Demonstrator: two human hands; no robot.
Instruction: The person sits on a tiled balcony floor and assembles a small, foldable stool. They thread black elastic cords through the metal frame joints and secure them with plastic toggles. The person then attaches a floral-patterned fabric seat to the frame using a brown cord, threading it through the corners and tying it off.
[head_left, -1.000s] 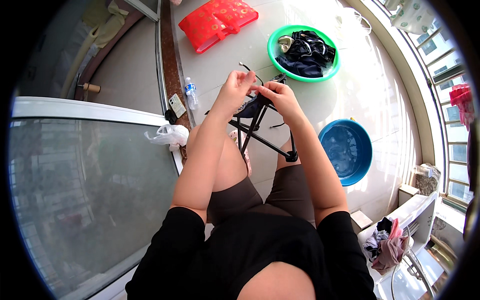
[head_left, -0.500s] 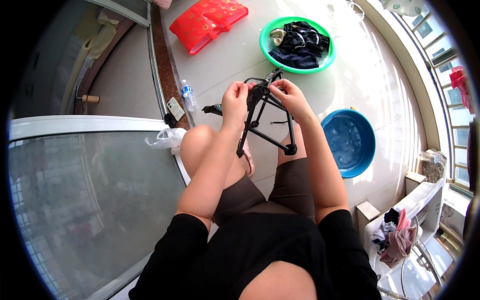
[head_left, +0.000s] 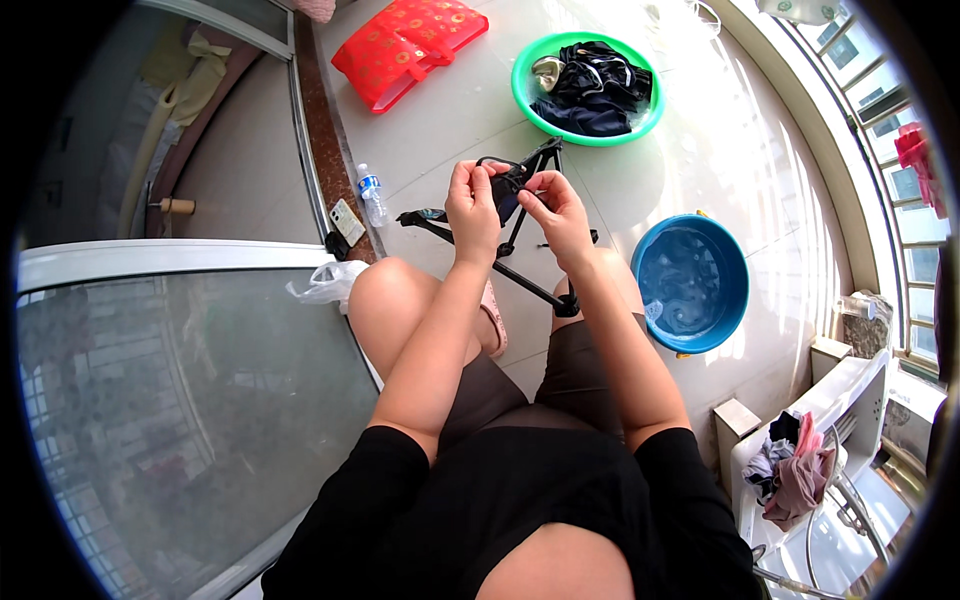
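Note:
A black folding frame (head_left: 530, 285) of thin tubes with knobby joints stands tilted between my knees. My left hand (head_left: 474, 212) is closed at the frame's top, its thumb and fingertips pinching a thin black cord (head_left: 497, 160) that loops up there. Just to the right, my right hand (head_left: 562, 220) pinches at the same top joint; its fingertips hide the exact part they hold. One lower corner of the frame rests near my right thigh, and another tube points out to the left past my left wrist.
Ahead lie a red bag (head_left: 400, 50) and a green basin (head_left: 518, 95) of dark clothes. A blue tub (head_left: 740, 290) of water stands right. Left are a plastic bottle (head_left: 372, 195), a phone (head_left: 347, 222), a white plastic bag (head_left: 328, 282) and a glass door (head_left: 190, 400). Clothes (head_left: 795, 475) fill a sink at lower right.
The frame has turned and tipped in my hands, its lower corner shifting left. My right hand has moved slightly left and down, closer to my left hand.

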